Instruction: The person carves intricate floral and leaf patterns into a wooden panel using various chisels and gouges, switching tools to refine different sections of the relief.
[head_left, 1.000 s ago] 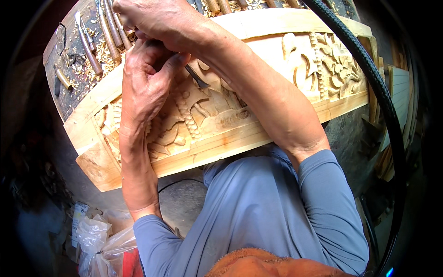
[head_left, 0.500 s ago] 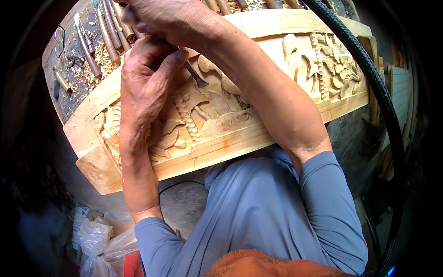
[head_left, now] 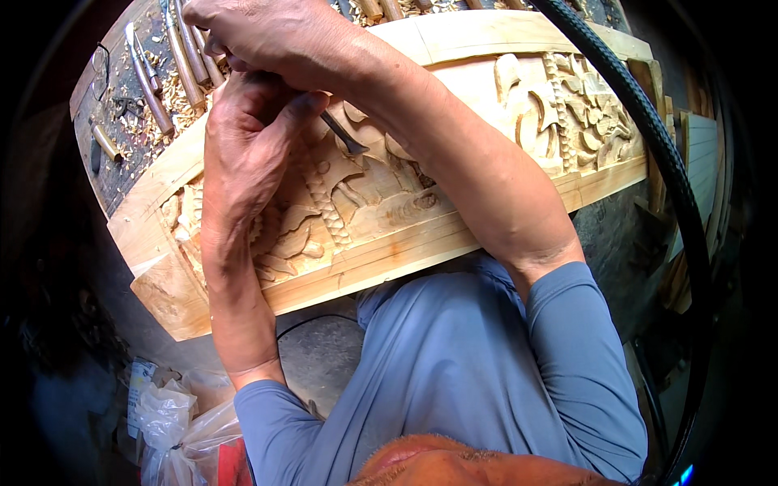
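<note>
With the left hand (head_left: 247,154) pinching the chisel (head_left: 344,138) low and the right hand (head_left: 275,36) gripping its handle over the carved panel (head_left: 389,219) along the worktop's near edge, a slip could gouge the relief or nick the guiding fingers

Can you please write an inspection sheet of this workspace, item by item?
Surface: dark bench strewn with wood chips.
Job's things: pale carved panel with leaf relief; chisel tip on the carving.
Clutter: spare chisels lying behind the panel; plastic bags on the floor.
Hands: left hand wraps the chisel low down; right hand grips it above.
Cables: black hose curving at right; thin cord under the panel.
Surroundings: wood planks at right.
</note>
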A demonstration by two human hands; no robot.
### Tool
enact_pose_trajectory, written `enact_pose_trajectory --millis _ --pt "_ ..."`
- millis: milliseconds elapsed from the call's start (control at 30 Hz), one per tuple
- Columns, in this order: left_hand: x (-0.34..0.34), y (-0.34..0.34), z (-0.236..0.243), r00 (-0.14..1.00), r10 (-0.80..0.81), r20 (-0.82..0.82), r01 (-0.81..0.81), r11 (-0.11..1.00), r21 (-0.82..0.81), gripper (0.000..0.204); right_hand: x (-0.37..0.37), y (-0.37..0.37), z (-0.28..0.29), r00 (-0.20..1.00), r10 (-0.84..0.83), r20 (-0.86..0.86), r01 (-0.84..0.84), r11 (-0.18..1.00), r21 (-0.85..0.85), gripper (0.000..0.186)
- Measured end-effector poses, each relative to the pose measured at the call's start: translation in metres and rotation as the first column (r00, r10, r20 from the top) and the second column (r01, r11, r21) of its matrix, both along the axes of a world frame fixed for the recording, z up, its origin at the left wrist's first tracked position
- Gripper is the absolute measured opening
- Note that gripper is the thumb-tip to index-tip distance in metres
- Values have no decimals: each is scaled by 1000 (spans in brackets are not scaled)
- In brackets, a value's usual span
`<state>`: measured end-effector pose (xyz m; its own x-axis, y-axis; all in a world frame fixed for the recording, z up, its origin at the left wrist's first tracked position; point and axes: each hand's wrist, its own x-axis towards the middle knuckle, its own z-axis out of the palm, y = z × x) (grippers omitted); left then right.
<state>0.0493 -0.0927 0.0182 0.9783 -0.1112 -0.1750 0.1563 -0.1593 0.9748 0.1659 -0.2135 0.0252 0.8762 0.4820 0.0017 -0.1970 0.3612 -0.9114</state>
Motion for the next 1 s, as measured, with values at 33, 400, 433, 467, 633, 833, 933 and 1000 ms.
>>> enact_pose_trajectory --millis 33,400,433,467,633,833,933,1000 --pt "0 -1 0 1000 10 -4 -10 999 -44 19 -1 0 -1 1000 0 0 0 1000 -3 18" --pt "2 -4 7 999 13 40 -15 999 42 19 -2 -3 3 1000 0 0 0 1000 -4 18" --pt "1 -4 7 999 17 30 -18 999 34 18 -3 -3 3 1000 -1 1 1 1000 -7 18" --pt "1 -3 7 999 22 27 -23 999 33 18 -3 -3 3 1000 5 -1 -5 1000 -1 18" --pt "1 -5 9 999 19 35 -22 998 62 19 -2 -10 2 1000 2 3 -2 1000 6 18" --pt "4 -9 6 992 46 121 -59 992 109 22 0 -14 4 1000 1 18 -1 1000 8 18" --pt "3 -6 2 987 33 154 -56 987 151 21 -1 -11 2 1000 8 16 -9 1000 11 18" --pt "3 -8 2 993 52 106 -64 992 112 20 0 -9 0 1000 7 16 -7 1000 4 18"
